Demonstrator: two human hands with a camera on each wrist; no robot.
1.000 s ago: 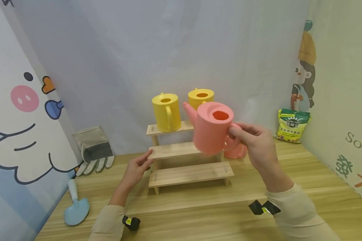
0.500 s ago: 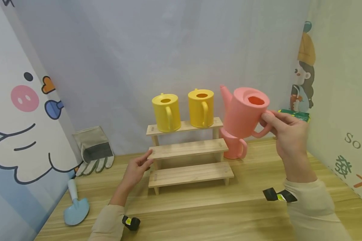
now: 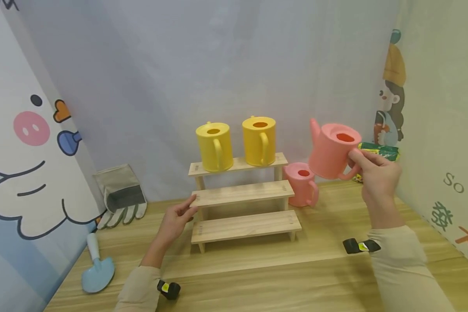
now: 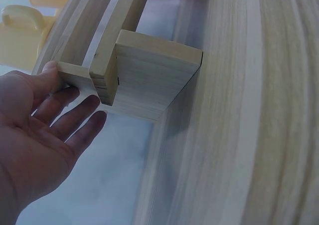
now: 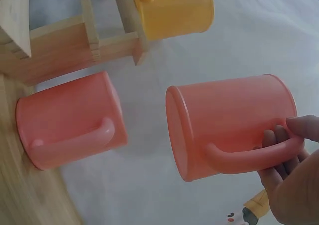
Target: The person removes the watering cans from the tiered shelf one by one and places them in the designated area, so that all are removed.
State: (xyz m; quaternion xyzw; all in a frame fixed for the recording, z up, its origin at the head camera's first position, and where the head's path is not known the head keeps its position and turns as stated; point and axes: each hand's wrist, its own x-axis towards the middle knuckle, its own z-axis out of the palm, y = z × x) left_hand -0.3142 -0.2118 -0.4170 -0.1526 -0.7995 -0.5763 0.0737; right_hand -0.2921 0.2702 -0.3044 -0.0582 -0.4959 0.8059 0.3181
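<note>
right hand gripped raised can by handle, left hand pinched left end of stand; low swing risked toppling lower can near back edge of tabletop

The back wall is pale grey and looks like a hanging cloth with soft wrinkles. On the left wall, white and light blue, a big cartoon is printed, with black outlines and a pink oval. The right wall is cream-greenish and carries a printed figure in a brown-orange hat and green lettering. Below stands a yellowish wood-grain table, under soft light.
</note>
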